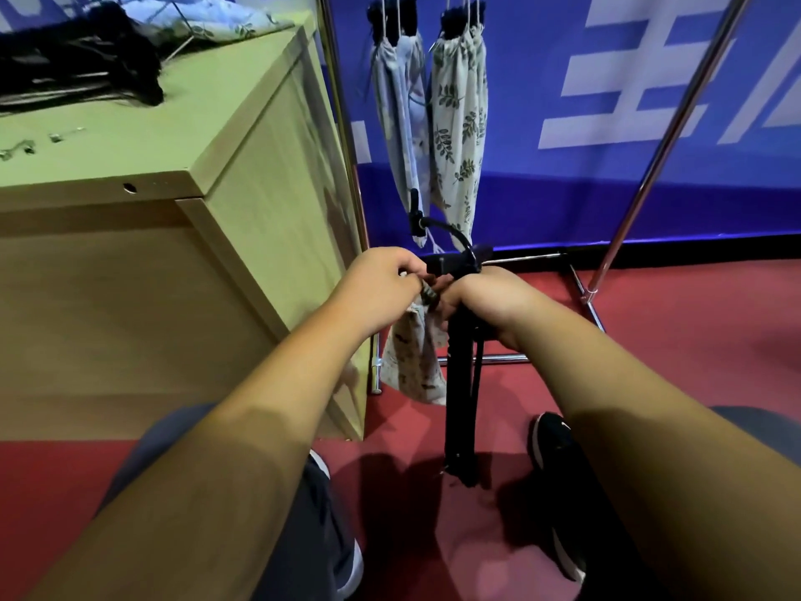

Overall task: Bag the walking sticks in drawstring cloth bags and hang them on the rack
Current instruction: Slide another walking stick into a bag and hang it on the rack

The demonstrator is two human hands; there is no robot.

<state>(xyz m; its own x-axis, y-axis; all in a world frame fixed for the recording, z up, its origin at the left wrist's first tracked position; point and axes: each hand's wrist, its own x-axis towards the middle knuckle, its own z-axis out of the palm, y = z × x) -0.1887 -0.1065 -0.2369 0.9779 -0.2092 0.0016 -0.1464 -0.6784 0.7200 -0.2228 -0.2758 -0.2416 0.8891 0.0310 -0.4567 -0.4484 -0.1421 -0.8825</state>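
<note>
A folded black walking stick point(460, 383) stands upright with its tip on the red floor between my feet. My right hand point(490, 301) grips it just below its handle. My left hand point(381, 275) pinches the top edge of a white patterned drawstring cloth bag point(414, 362), which hangs beside the stick, not over it. On the chrome rack point(346, 136) behind hang several bagged sticks: pale blue bags point(401, 114) and leaf-print bags point(459, 123), with black handles poking out at the top.
A light wooden cabinet point(242, 201) stands at the left; on its top lie more black sticks point(82, 67) and folded cloth bags point(208, 15). A slanted chrome rack pole point(676, 123) crosses the right. A blue banner wall is behind. My black shoe point(559, 483) is near the stick's tip.
</note>
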